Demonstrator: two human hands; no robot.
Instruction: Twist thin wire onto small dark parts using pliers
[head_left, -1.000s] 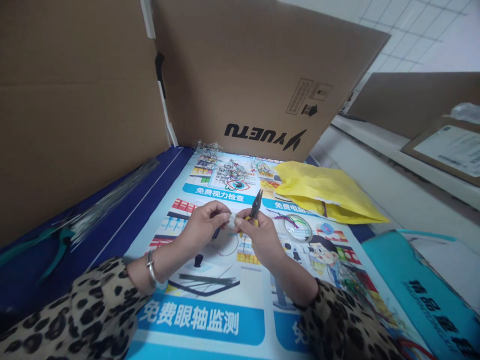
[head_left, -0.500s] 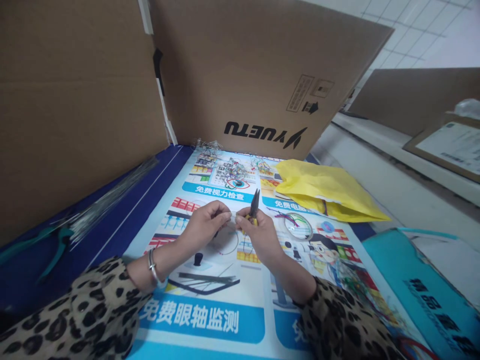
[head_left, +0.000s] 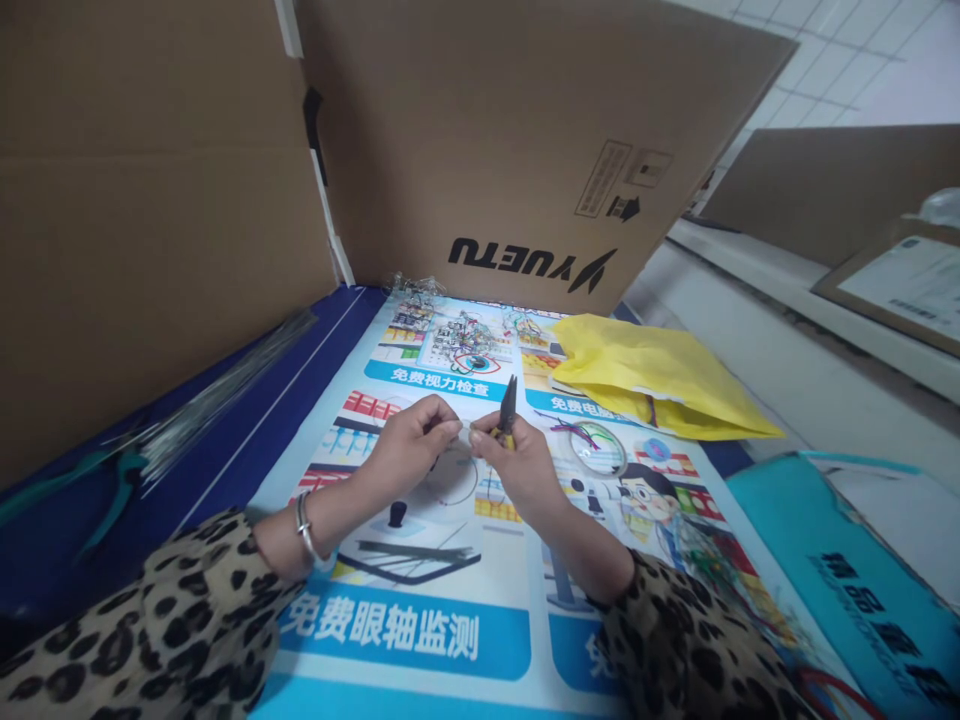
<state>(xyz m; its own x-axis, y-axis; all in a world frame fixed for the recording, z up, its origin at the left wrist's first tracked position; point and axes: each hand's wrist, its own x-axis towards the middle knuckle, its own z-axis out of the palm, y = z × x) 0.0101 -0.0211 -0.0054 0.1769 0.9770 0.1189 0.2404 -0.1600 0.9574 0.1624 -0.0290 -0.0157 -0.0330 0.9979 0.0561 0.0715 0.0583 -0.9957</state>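
Observation:
My left hand (head_left: 411,445) and my right hand (head_left: 517,470) meet over a printed poster (head_left: 420,630) on the table. Between the fingertips of both hands is a small pale piece (head_left: 466,433), pinched from either side; I cannot make out what it is. My right hand also grips small pliers (head_left: 508,408) with yellow handles, their dark jaws pointing up and away from me. A thin wire ring (head_left: 457,480) lies on the poster just under my hands. Both sleeves are leopard print, and a metal bangle (head_left: 303,530) is on my left wrist.
Tall cardboard sheets (head_left: 510,140) stand behind and to the left. A yellow bag (head_left: 660,375) lies at right, a tape roll (head_left: 600,450) near it. A bundle of thin wires (head_left: 217,390) and teal pliers (head_left: 112,490) lie at left. A teal bag (head_left: 855,580) sits at lower right.
My hands have stayed almost in place, drawing slightly closer together. The pliers have turned a little more upright. The view has shifted slightly.

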